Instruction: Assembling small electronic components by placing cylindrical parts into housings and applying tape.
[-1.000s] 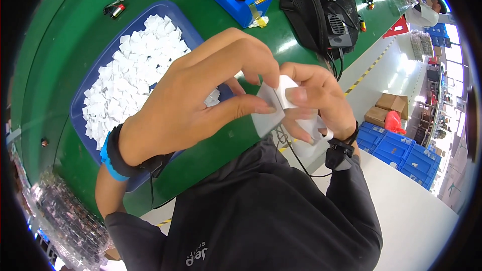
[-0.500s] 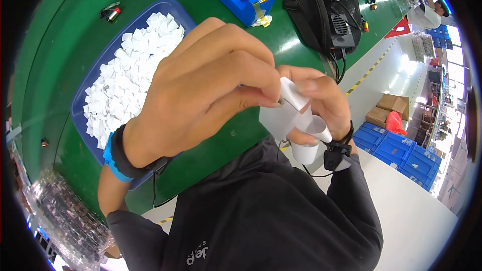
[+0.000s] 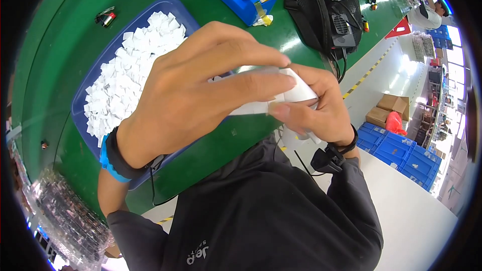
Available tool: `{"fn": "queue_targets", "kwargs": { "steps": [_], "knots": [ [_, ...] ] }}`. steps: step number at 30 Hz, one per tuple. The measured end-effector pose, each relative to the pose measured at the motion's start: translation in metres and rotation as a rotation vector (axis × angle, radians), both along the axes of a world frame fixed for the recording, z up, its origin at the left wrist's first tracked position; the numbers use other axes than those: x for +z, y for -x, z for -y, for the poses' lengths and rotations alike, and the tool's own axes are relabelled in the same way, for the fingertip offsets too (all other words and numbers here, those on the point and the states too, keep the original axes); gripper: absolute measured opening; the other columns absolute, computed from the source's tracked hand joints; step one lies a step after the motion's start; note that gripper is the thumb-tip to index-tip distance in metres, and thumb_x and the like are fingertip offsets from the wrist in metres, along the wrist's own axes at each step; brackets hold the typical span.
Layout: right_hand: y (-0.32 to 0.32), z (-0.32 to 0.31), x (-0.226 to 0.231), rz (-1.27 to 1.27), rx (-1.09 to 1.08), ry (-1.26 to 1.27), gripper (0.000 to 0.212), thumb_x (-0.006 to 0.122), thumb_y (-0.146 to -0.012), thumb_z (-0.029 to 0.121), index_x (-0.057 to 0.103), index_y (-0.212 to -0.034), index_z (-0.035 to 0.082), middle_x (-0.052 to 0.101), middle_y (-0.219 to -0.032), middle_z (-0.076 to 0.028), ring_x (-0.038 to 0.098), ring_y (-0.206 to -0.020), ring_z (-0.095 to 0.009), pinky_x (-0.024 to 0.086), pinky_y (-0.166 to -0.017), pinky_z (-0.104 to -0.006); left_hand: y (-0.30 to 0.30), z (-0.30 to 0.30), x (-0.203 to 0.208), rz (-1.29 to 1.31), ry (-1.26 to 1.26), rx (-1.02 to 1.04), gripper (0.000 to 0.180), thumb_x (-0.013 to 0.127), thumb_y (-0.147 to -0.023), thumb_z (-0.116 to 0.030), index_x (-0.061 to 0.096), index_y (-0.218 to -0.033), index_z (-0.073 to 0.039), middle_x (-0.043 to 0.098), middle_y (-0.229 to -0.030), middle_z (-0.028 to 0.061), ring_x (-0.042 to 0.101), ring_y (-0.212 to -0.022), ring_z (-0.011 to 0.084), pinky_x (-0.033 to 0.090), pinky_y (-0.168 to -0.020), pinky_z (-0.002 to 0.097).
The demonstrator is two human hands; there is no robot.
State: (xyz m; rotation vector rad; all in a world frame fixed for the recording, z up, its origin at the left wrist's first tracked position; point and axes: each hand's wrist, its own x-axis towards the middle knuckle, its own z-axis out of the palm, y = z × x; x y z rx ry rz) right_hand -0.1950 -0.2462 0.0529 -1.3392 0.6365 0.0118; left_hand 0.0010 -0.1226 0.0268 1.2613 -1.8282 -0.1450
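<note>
A white paper-like strip (image 3: 300, 88) is stretched between my two hands, above the green table's near edge. My right hand (image 3: 326, 103) pinches it between thumb and fingers. My left hand (image 3: 201, 85) reaches across from the left, its thumb lying over the strip and its index finger along the upper edge; its other fingers are hidden. Below my right hand hangs a curled white part (image 3: 296, 138), mostly covered by that hand. Behind my left hand stands a blue tray (image 3: 80, 98) heaped with small white pieces (image 3: 123, 65).
A blue tape dispenser (image 3: 243, 2) with tape rolls stands at the far side of the green table (image 3: 221, 145). Right of it lies a black mesh bag (image 3: 301, 0) with a phone and a small black device. Blue crates (image 3: 396, 155) stand on the floor at right. A person works far off.
My left hand has shifted its fingers from a pinch at the folded end to lying along the strip. My right hand has turned, and the strip now stretches leftward; the curl is more hidden.
</note>
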Motion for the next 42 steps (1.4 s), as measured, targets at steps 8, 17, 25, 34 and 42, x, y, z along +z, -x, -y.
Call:
{"fn": "queue_targets", "kwargs": {
  "steps": [8,17,25,34,42],
  "knots": [
    [0.000,0.006,0.000,-0.032,0.123,-0.035,0.026,0.072,-0.081,0.007,0.067,-0.104,-0.003,0.064,-0.075,-0.001,0.054,-0.056,-0.004,0.039,-0.050,-0.0206,0.001,-0.003,0.001,-0.099,-0.077,0.001,0.020,0.075,-0.079,-0.004,0.072,-0.098,-0.007,0.067,-0.110,0.0119,0.061,-0.094,0.0281,0.051,-0.078,0.0351],
    [0.003,0.007,-0.009,0.087,0.246,0.001,0.021,0.071,-0.087,0.012,0.068,-0.102,-0.002,0.059,-0.073,0.003,0.046,-0.060,-0.002,0.035,-0.054,-0.0215,-0.003,-0.003,0.011,-0.255,-0.285,-0.148,0.015,0.076,-0.081,-0.008,0.066,-0.092,-0.008,0.062,-0.111,0.0101,0.058,-0.094,0.0233,0.048,-0.081,0.0337],
    [0.000,0.011,-0.003,-0.078,0.229,-0.061,0.034,0.070,-0.079,0.013,0.069,-0.107,-0.005,0.066,-0.081,-0.002,0.057,-0.066,-0.006,0.043,-0.058,-0.0217,-0.003,-0.005,0.003,-0.423,-0.341,-0.155,0.016,0.076,-0.082,-0.008,0.064,-0.092,-0.008,0.062,-0.105,0.0090,0.058,-0.093,0.0199,0.047,-0.085,0.0322],
    [-0.004,0.011,-0.007,-0.123,0.369,0.307,0.028,0.072,-0.088,0.015,0.068,-0.108,-0.004,0.064,-0.082,-0.001,0.058,-0.073,-0.005,0.044,-0.062,-0.0212,0.001,-0.010,0.003,-0.914,-0.391,-0.022,0.015,0.068,-0.094,-0.008,0.058,-0.104,-0.004,0.061,-0.098,0.0063,0.058,-0.088,0.0154,0.047,-0.084,0.0288],
    [0.006,0.084,-0.059,-0.140,0.191,1.407,0.040,0.078,-0.087,0.022,0.065,-0.118,0.001,0.066,-0.099,-0.010,0.066,-0.088,-0.023,0.052,-0.078,-0.0334,0.002,-0.019,0.018,-1.008,-0.408,0.108,0.018,0.068,-0.094,-0.007,0.057,-0.108,-0.003,0.062,-0.094,0.0077,0.060,-0.084,0.0146,0.049,-0.080,0.0283]
  ]
}}
